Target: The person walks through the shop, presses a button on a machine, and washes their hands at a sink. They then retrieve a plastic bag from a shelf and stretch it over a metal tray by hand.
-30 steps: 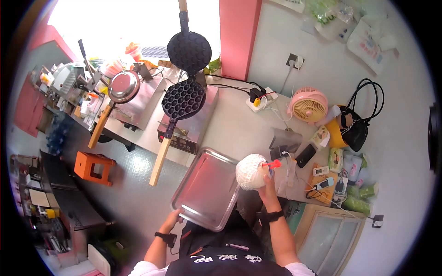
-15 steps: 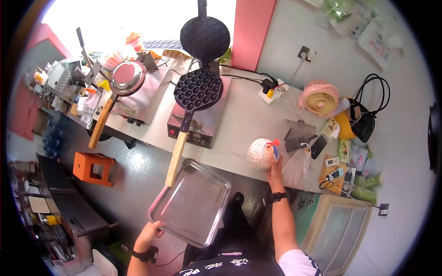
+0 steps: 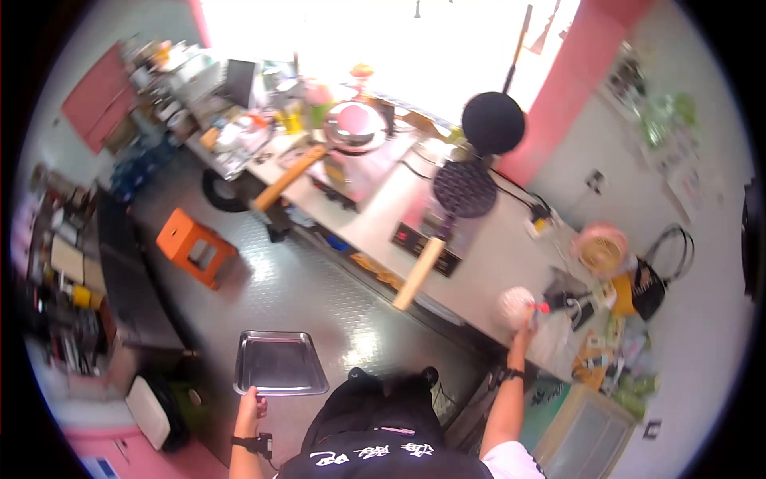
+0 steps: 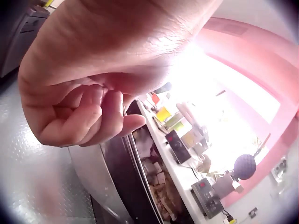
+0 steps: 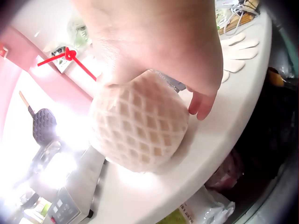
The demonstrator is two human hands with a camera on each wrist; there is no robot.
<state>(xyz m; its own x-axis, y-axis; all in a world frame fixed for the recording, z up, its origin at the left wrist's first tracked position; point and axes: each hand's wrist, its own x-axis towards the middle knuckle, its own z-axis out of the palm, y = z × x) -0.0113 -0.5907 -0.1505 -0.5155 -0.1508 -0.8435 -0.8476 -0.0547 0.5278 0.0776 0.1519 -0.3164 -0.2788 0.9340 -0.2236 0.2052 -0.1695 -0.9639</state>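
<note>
A small snack-shop kitchen, by its look.
An open waffle iron stands on the long surface near a bright window, above patterned metal floor.

A rectangular metal tray is held by the left hand, a white latticed ball by the right hand over the bench.

White glare pours through the wide window in front of me, framed by a pink pillar. Beneath it runs a long pale desk; an orange plastic stool stands on the shiny, tread-patterned floor, and a pale wall rises at right.
</note>
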